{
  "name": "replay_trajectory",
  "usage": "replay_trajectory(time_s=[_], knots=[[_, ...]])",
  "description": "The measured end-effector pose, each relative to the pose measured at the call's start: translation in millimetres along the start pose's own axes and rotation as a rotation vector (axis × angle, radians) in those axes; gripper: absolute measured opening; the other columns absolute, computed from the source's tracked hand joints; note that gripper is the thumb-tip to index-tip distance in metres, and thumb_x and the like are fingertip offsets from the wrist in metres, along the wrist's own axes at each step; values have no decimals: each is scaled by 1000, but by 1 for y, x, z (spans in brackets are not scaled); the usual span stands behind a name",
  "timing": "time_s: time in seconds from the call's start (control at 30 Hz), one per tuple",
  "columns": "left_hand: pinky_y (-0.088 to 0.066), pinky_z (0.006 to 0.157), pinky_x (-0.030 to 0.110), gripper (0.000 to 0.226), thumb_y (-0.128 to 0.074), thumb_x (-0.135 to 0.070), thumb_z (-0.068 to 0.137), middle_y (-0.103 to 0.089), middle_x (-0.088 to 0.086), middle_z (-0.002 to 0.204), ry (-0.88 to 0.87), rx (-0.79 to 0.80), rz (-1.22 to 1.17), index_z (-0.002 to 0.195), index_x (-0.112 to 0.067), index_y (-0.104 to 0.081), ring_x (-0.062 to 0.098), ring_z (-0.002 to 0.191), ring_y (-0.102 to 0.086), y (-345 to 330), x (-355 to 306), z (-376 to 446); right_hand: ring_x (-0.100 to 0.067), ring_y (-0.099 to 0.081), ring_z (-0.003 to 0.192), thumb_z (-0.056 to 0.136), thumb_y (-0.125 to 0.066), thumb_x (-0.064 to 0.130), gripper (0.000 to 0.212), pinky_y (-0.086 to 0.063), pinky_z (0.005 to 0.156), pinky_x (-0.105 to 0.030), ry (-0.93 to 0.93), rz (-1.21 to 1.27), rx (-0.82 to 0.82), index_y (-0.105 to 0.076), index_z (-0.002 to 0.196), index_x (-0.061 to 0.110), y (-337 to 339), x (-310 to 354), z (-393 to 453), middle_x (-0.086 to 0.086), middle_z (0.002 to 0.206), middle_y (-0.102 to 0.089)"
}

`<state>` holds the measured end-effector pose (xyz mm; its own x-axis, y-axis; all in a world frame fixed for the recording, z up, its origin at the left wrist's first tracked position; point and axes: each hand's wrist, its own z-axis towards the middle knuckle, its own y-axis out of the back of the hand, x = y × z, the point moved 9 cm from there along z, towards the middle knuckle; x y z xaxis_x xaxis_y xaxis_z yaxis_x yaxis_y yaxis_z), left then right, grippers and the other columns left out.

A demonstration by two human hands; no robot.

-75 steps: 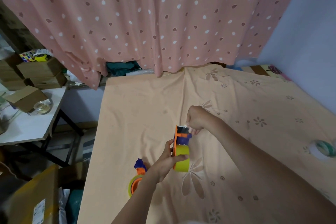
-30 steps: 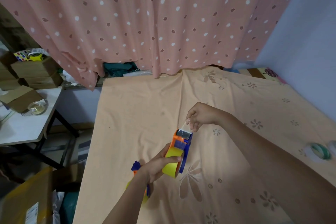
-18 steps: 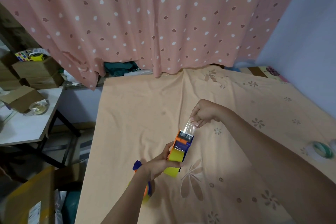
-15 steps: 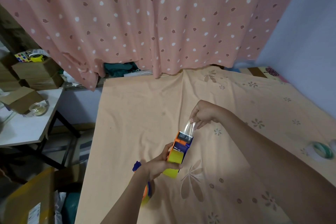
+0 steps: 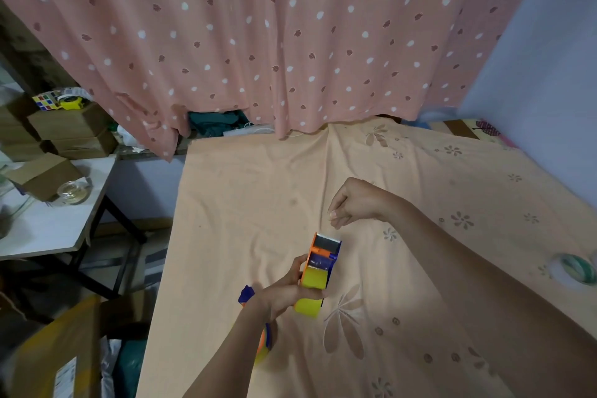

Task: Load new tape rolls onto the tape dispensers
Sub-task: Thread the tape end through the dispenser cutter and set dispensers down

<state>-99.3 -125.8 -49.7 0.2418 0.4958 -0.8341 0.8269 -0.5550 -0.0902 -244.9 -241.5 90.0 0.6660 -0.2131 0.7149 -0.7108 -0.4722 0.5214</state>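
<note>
My left hand (image 5: 284,292) grips an orange and blue tape dispenser (image 5: 323,250) that carries a yellow tape roll (image 5: 311,283), held just above the peach sheet (image 5: 245,203). The dispenser's metal blade end points away from me. My right hand (image 5: 355,202) hovers a short way beyond the blade with its fingers curled. No tape shows between that hand and the dispenser. A second dispenser (image 5: 247,292), blue and orange with a yellow roll, lies on the sheet, mostly hidden under my left forearm.
A green and white tape roll (image 5: 578,271) lies at the sheet's right edge. A white side table (image 5: 48,229) with cardboard boxes (image 5: 69,126) and a glass jar stands to the left. A dotted pink curtain (image 5: 290,42) hangs behind. A yellow bag lies on the floor at lower left.
My right hand was pulling a clear strip of tape up from the blade. That strip is gone from view, and the hand has moved up and away from the dispenser.
</note>
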Motion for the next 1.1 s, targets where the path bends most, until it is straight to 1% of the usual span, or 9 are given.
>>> replay_trajectory(time_s=[0.2,0.33,0.47,0.53,0.7,0.77,0.9,1.03,1.1], knots=[[-44,114,49,97,-87,-23,68,-61,11,132,-42,8,30,144,-44,-30,32,127,-58,-9,-7,-2,-31,-75,70,87,-61,-11,11,-64,71,-38,-95,13,0,-71,91,-12,14,-10,0,-24,80,-73],[-44,114,48,97,-86,-24,68,-61,9,132,-56,-4,4,145,-42,-31,30,127,-57,-7,-7,-4,-21,-75,59,88,-65,-6,8,-47,36,-15,-86,53,7,-73,88,-6,15,-10,-5,-19,76,-75],[-48,106,41,94,-87,-24,67,-67,1,125,-55,-5,-76,144,-40,-37,22,119,-61,0,-2,-5,-21,-75,58,90,-64,-6,9,-43,34,-12,-90,87,16,-72,94,-9,14,-14,-6,-26,85,-75],[-48,105,40,94,-87,-24,68,-65,3,128,-56,3,-42,144,-41,-35,23,121,-60,0,-2,-5,-22,-75,58,90,-63,-7,10,-44,35,-13,-102,87,14,-70,95,-11,13,-17,-5,-30,91,-73],[-46,109,45,96,-87,-24,68,-62,9,131,-48,16,6,144,-40,-32,30,127,-57,-3,-2,-3,-20,-73,58,90,-65,-4,7,-55,47,-19,-76,79,33,-72,89,-7,9,-14,0,-21,79,-73],[-49,105,42,96,-86,-24,68,-64,5,125,-44,40,-5,144,-39,-31,25,123,-59,-6,-2,-3,-19,-72,63,89,-67,-3,9,-61,61,-24,-55,50,43,-74,91,-8,9,-10,1,-19,78,-73],[-50,103,45,94,-87,-21,67,-66,-1,117,-17,54,-30,142,-39,-33,20,115,-61,-13,-2,-2,-19,-71,69,90,-64,-3,11,-61,66,-24,-5,-28,65,-75,90,-4,6,3,1,-15,81,-75],[-48,108,49,95,-88,-21,66,-66,0,120,-19,66,-37,141,-39,-33,22,119,-61,-17,-4,-5,-27,-72,70,91,-63,-4,11,-62,81,-41,-35,-41,78,-74,90,-3,4,2,5,-17,80,-72],[-50,105,44,94,-87,-20,68,-66,2,123,-24,82,-54,143,-38,-33,22,121,-61,-17,-6,-6,-30,-73,70,91,-65,-2,9,-63,78,-42,-65,-46,61,-73,93,-5,7,-5,8,-18,79,-71]])
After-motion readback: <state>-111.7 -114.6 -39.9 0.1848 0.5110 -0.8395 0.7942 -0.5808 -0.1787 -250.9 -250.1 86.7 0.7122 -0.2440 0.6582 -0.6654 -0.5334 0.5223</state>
